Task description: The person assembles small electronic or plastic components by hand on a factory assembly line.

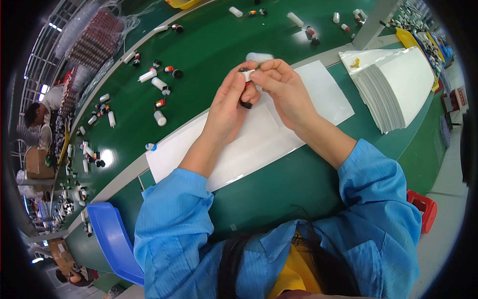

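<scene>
Both my hands meet over a white sheet (249, 144) at the edge of the green belt. My left hand (230, 102) closes its fingers around a small part with a white piece (248, 75). A black round end (246, 104) and a bit of red show below among its fingers; most of the part is hidden. My right hand (288, 92) pinches the same white piece between thumb and fingers. Just beyond the fingertips is a white cylinder (260, 57); whether it touches a hand I cannot tell.
White cylinders (160, 118) and small red-and-black parts (160, 103) lie scattered on the green belt (209, 40). A stack of white sheets (393, 89) stands at right, a blue tray (112, 239) at lower left, a red plastic object (422, 209) at right. Another person (37, 112) is at far left.
</scene>
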Action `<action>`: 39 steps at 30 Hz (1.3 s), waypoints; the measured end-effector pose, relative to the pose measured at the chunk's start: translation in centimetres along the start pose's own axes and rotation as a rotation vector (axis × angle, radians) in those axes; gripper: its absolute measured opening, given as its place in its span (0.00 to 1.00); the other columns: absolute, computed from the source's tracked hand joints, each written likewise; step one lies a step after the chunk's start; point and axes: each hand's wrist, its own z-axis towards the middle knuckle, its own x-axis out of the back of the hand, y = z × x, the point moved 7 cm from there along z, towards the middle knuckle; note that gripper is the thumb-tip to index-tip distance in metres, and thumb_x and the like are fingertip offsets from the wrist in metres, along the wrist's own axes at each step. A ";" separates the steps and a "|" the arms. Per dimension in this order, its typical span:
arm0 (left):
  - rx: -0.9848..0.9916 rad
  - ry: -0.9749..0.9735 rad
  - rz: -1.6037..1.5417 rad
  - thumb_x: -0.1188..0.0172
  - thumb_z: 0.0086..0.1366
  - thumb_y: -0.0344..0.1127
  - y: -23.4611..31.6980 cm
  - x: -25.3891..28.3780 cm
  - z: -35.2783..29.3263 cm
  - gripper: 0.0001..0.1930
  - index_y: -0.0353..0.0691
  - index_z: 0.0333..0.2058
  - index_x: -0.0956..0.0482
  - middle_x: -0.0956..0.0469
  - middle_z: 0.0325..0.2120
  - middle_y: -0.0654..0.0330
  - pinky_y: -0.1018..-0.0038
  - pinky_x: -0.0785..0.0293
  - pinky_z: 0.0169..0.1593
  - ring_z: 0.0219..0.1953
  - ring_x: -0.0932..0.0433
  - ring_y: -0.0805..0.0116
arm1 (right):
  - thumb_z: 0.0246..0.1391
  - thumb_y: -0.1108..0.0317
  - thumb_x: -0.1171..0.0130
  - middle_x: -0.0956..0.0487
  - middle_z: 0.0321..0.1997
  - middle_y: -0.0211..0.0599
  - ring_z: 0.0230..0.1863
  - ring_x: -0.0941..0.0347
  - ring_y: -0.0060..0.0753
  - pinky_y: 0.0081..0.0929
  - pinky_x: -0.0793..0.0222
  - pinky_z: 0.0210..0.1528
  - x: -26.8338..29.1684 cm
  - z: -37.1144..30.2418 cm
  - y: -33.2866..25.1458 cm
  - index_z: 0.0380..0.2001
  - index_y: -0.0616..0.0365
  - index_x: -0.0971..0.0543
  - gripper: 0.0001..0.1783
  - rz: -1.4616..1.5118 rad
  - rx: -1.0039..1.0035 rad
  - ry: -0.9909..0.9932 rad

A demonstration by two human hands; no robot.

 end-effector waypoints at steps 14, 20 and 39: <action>-0.451 0.309 1.923 0.51 0.53 0.24 9.9 8.9 2.3 0.13 0.39 0.36 0.23 0.25 0.35 0.53 0.64 0.31 0.42 0.39 0.27 0.54 | 0.39 0.72 0.37 0.22 0.33 0.36 0.32 0.26 0.28 0.22 0.31 0.35 2.5 4.6 -6.3 0.41 0.58 0.29 0.22 -1.295 0.131 0.028; -0.039 0.527 2.211 0.48 0.55 0.36 10.9 14.9 5.7 0.11 0.40 0.35 0.22 0.24 0.36 0.51 0.62 0.29 0.41 0.40 0.26 0.53 | 0.43 0.70 0.42 0.23 0.31 0.37 0.33 0.26 0.38 0.30 0.31 0.35 2.8 2.9 -6.1 0.42 0.54 0.29 0.19 -1.463 0.499 -0.049; -0.145 0.064 1.858 0.48 0.55 0.29 5.6 10.9 4.4 0.07 0.33 0.31 0.26 0.26 0.31 0.48 0.63 0.30 0.41 0.36 0.26 0.51 | 0.38 0.78 0.47 0.29 0.26 0.40 0.31 0.29 0.39 0.30 0.32 0.32 -4.7 -10.1 -0.5 0.29 0.60 0.33 0.11 -1.742 0.571 -0.762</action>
